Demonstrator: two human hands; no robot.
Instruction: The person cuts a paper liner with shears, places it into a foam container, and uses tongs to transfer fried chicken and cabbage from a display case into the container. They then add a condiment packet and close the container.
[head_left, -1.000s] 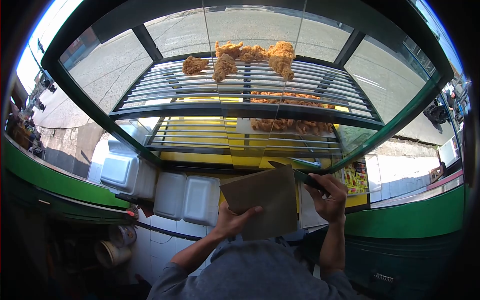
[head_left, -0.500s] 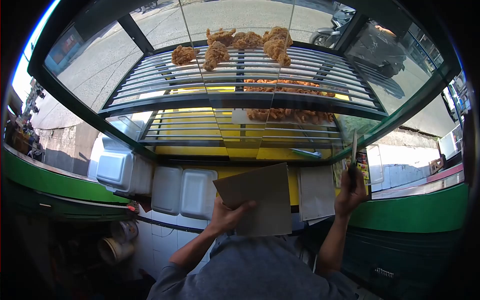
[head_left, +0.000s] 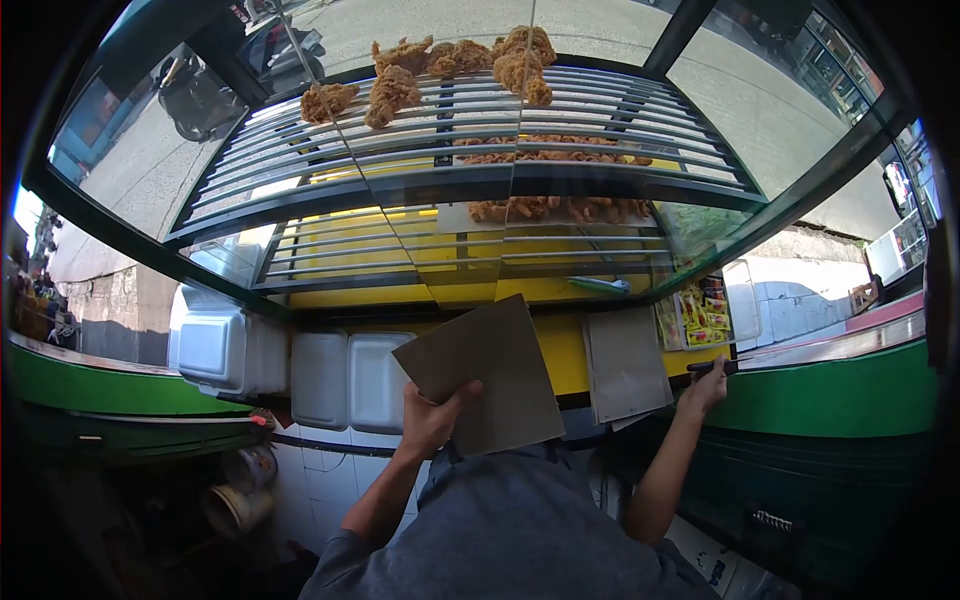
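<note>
My left hand [head_left: 432, 418] grips a stack of brown paper sheets [head_left: 505, 385], thumb on top, tilted above the counter's near edge. My right hand [head_left: 706, 388] is closed around the dark handle of a knife [head_left: 703, 366], whose thin blade seems to point right and is hard to make out. More brown paper [head_left: 628, 365] lies on the yellow counter between my hands. Just beyond my right hand are yellow and red sachets [head_left: 703, 312]. An open white foam box [head_left: 378, 380] lies left of my left hand.
A glass display case [head_left: 470, 190] stands ahead, with fried chicken pieces [head_left: 395, 92] on its upper rack and more fried pieces [head_left: 560, 208] lower down. Stacked foam boxes [head_left: 212, 345] stand at the left. A bucket [head_left: 235, 508] sits below. A motorbike and rider pass outside.
My right hand has lowered and turned the knife from upright to sideways. The left hand still holds the paper stack. My view has shifted, and the motorbike now shows at the left.
</note>
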